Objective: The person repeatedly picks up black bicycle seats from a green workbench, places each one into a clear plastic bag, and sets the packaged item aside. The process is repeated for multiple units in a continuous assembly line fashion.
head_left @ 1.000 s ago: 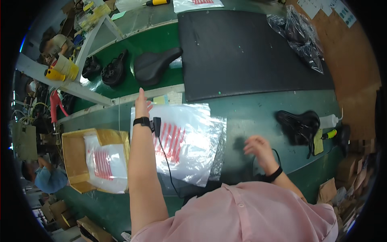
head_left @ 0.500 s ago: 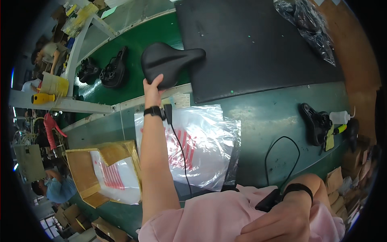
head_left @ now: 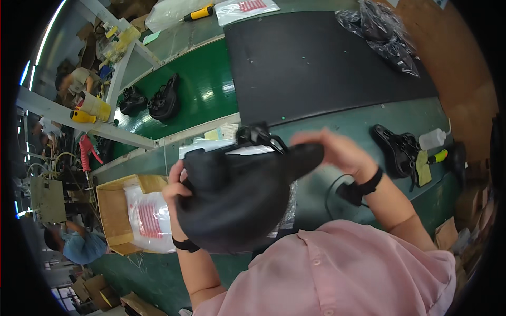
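Note:
A black bicycle saddle (head_left: 237, 205) is held up close in front of my chest, tilted, with its metal rails and clamp on the far side. My left hand (head_left: 176, 190) grips its wide rear end, with the fingers partly hidden behind it. At the narrow nose, my right hand (head_left: 340, 154) is closed around the tip, slightly smeared by motion. Beneath the saddle, clear plastic bags on the bench are mostly covered from sight. A black cable with a plug-like block (head_left: 349, 194) hangs by my right wrist.
A black mat (head_left: 332, 63) lies beyond. Two saddles (head_left: 165, 100) sit on the green surface at far left. An open carton (head_left: 113, 218) of printed bags stands left. At right are another saddle (head_left: 392, 150), a white bottle (head_left: 432, 138) and a yellow cloth (head_left: 423, 168). People work at left.
My left hand has brought the saddle from the far green surface toward my chest and turned it. My right hand has come up from my chest to the saddle's nose.

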A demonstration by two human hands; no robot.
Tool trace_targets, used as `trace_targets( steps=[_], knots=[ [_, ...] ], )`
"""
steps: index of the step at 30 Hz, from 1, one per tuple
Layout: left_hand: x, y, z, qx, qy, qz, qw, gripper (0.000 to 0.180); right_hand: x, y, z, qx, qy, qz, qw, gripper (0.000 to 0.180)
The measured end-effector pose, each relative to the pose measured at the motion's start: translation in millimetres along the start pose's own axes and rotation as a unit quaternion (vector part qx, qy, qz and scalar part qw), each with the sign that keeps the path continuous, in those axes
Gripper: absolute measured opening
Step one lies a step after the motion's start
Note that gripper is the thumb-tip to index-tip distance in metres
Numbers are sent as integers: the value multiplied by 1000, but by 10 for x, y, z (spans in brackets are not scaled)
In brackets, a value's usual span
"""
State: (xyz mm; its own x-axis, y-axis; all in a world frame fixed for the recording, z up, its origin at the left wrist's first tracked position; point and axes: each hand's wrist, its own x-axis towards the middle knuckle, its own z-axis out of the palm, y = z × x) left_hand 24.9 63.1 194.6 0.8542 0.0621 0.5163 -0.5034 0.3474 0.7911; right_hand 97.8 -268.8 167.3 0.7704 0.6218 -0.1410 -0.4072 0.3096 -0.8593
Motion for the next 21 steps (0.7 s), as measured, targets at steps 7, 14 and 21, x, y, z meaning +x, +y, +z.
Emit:
trace_targets(
  steps=[7, 14, 21],
  knots=[
    [-125, -38, 64, 55, 40, -314, 947, 44, -720, 402, 155, 301, -259, 78, 914, 57],
    [-1190, -1480, -47, 361, -33, -271, 892, 72, -1166, 465, 254, 20, 58, 37, 997, 77],
    [-2138, -1604, 702, 708, -135, -210, 661, 69, -1308, 1216, -292, 61, 157, 110, 979, 45]
  ],
)
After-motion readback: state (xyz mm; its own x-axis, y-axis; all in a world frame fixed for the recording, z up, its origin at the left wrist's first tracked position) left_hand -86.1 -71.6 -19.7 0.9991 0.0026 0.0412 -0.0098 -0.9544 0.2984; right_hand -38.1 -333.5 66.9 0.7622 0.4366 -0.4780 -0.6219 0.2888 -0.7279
